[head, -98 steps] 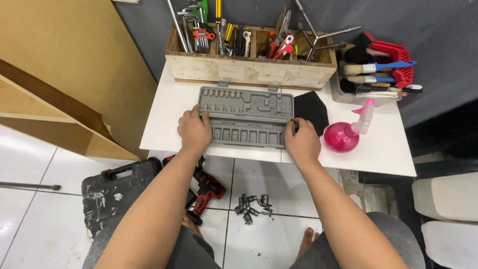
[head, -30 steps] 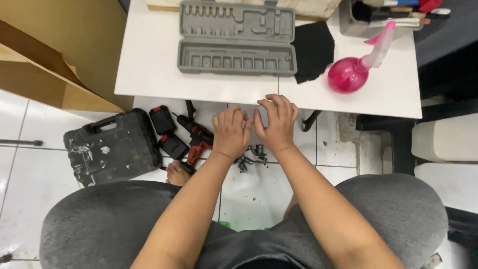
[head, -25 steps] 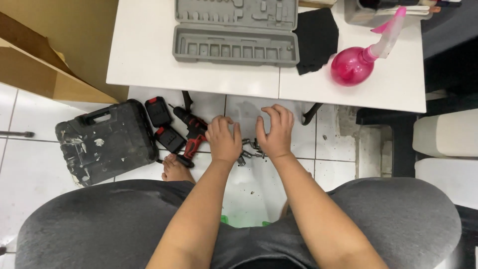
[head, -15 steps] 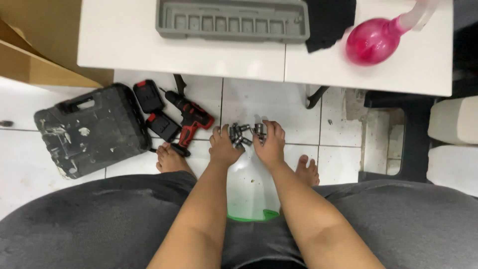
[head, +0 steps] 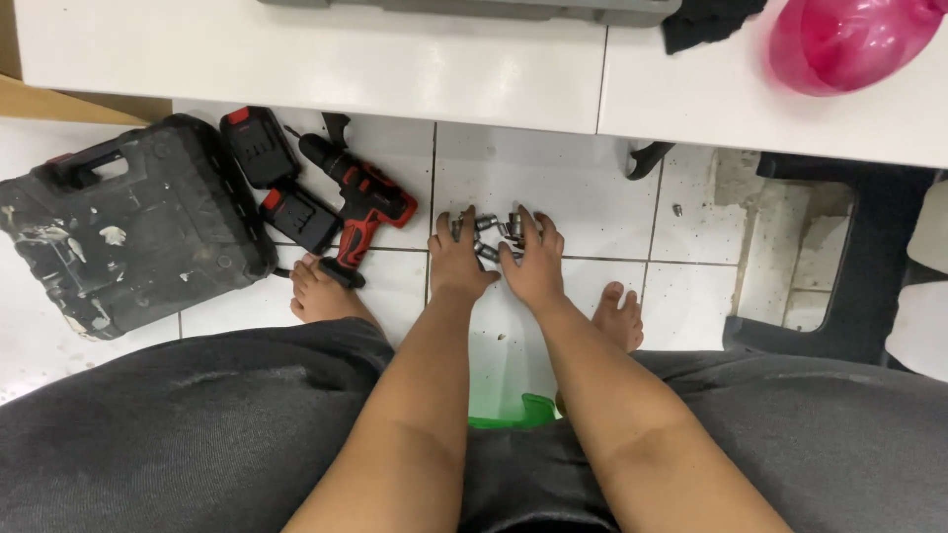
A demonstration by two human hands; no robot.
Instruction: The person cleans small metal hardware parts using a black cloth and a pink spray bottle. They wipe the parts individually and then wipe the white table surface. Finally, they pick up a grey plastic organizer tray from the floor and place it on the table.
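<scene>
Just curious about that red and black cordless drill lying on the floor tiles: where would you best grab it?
The red and black cordless drill lies on its side. Its handle slants toward the person's bare foot, free of the black batteries, so wrap it from above, probably with the nearer left hand.

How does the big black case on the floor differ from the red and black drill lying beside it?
The scuffed black plastic carrying case is far bigger than the red and black cordless drill. The case is one dark colour with pale paint smears; the drill has bright red panels. The case lies flat and closed, while the drill lies on its side. Both rest on the white tiled floor, left of both hands.
</scene>
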